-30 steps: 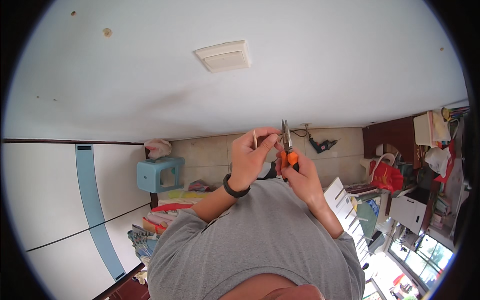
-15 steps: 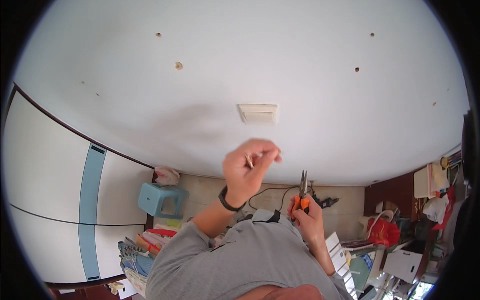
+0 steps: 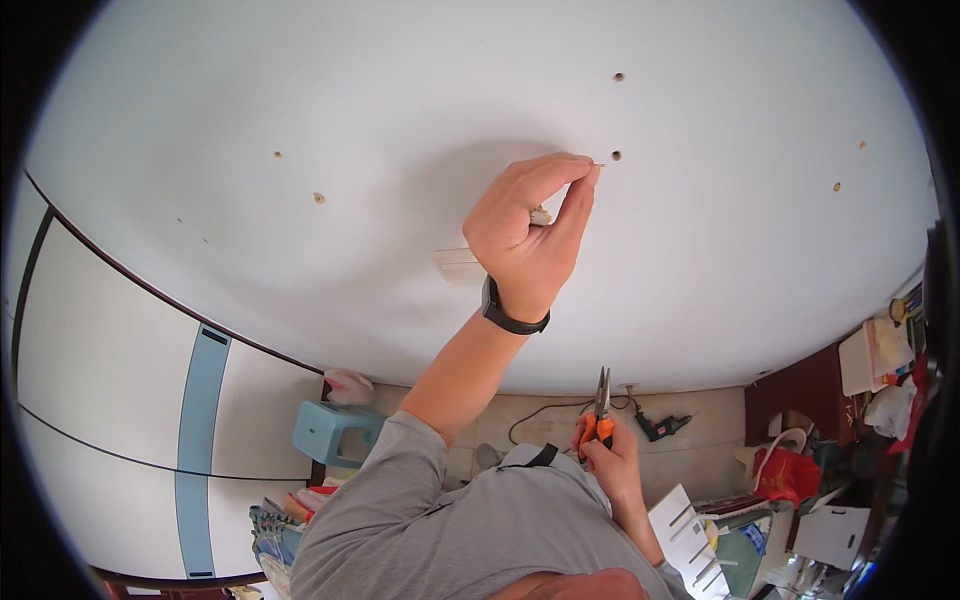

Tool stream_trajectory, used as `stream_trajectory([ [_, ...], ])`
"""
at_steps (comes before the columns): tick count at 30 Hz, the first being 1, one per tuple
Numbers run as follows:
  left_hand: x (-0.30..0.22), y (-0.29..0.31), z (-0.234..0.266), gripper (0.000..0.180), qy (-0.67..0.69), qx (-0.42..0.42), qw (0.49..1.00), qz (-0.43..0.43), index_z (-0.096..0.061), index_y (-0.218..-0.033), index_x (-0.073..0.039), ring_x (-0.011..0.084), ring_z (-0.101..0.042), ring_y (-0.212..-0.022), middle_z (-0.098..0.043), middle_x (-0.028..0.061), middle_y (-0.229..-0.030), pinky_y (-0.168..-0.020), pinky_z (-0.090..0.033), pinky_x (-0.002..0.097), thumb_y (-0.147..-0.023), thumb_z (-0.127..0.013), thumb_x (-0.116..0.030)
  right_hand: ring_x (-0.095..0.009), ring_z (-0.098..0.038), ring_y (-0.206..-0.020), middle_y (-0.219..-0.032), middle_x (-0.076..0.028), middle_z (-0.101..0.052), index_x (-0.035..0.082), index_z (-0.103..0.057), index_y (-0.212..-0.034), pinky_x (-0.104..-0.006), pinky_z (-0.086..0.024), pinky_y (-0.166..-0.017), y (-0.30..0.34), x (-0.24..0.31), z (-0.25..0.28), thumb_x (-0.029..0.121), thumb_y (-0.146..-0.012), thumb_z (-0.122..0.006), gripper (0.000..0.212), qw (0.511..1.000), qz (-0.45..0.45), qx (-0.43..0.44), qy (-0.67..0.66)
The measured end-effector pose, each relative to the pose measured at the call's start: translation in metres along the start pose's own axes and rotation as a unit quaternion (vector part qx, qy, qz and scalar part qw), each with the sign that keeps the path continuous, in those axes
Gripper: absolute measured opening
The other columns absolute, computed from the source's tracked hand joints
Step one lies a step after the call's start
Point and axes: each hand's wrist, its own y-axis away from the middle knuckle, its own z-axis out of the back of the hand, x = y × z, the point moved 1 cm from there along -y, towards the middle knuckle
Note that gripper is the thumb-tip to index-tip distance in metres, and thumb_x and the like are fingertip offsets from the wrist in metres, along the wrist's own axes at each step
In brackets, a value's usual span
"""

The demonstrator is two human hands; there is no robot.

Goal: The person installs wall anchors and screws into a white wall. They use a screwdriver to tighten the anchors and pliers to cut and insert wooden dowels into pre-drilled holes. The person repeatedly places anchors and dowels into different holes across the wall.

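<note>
Plainly, a broad white wall (image 3: 700,250) fills the upper view, with a red bag (image 3: 785,476) at lower right — its contents unclear. The left hand (image 3: 505,218), nearly closed, pinches a thin pale sliver (image 3: 599,166) just beside the wall's dark round hole (image 3: 616,156) — an off-white piece (image 3: 540,216) shows inside its curl — while the right hand (image 3: 615,452) wraps around orange-handled, long-nosed metal pliers (image 3: 602,408).

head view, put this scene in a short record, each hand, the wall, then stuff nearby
left hand: raised, pinching a small thin piece, too small to identify
piece position: beside a dark hole; wall contact unclear
right hand: lower, gripping orange-handled pliers
wall: pale, several holes, switch plate partly hidden
left wrist: black band
nearby: drill, blue stool
</note>
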Motion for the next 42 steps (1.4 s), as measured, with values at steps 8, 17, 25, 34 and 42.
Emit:
stream_trajectory([
  [8, 0.012, 0.025, -0.030, 0.021, -0.055, -0.070, 0.996, -0.001, -0.073, -0.096, -0.004, 0.0043, -0.061, -0.063, -0.080, 0.0086, -0.095, -0.045, -0.032, 0.0182, -0.083, -0.082, 0.010, -0.013, -0.061, -0.079, -0.087, -0.005, -0.066, -0.002, -0.062, -0.117, -0.0281, -0.050, -0.073, -0.008, 0.003, 0.053, -0.005, -0.086, -0.054, 0.032, 1.000, -0.018, -0.001, 0.007],
  [17, 0.016, 0.019, -0.028, 0.026, -0.153, -0.015, 0.974, -0.164, -0.071, -0.098, -0.004, 0.0107, -0.068, -0.069, -0.079, 0.0116, -0.093, -0.042, -0.035, 0.0198, -0.081, -0.083, 0.013, -0.010, -0.060, -0.073, -0.086, -0.006, -0.067, 0.001, -0.063, -0.113, -0.0234, -0.044, -0.061, -0.024, 0.018, 0.089, -0.005, -0.084, -0.053, 0.031, 1.000, 0.020, 0.007, 0.007],
  [25, 0.015, 0.009, -0.023, 0.031, -0.149, 0.025, 0.971, -0.186, -0.072, -0.100, -0.003, 0.0130, -0.070, -0.071, -0.079, 0.0119, -0.091, -0.041, -0.036, 0.0202, -0.077, -0.084, 0.015, -0.007, -0.058, -0.067, -0.087, -0.007, -0.069, 0.002, -0.062, -0.113, -0.0204, -0.040, -0.051, -0.031, 0.017, 0.094, -0.004, -0.084, -0.053, 0.031, 1.000, 0.021, 0.017, -0.004],
  [34, 0.016, 0.011, -0.024, 0.031, -0.127, 0.007, 0.978, -0.166, -0.072, -0.098, -0.004, 0.0123, -0.070, -0.071, -0.079, 0.0113, -0.090, -0.041, -0.036, 0.0197, -0.077, -0.084, 0.015, -0.007, -0.057, -0.065, -0.087, -0.008, -0.069, 0.002, -0.062, -0.113, -0.0209, -0.040, -0.051, -0.030, 0.017, 0.091, -0.004, -0.084, -0.053, 0.030, 0.999, 0.026, 0.024, 0.000],
  [42, 0.021, 0.008, -0.023, 0.031, -0.145, 0.035, 0.965, -0.217, -0.072, -0.097, -0.005, 0.0165, -0.070, -0.075, -0.079, 0.0094, -0.089, -0.044, -0.039, 0.0215, -0.076, -0.084, 0.015, -0.007, -0.056, -0.064, -0.085, -0.008, -0.069, 0.002, -0.063, -0.114, -0.0210, -0.040, -0.051, -0.027, 0.012, 0.089, -0.004, -0.084, -0.053, 0.031, 1.000, 0.025, 0.018, 0.005],
])
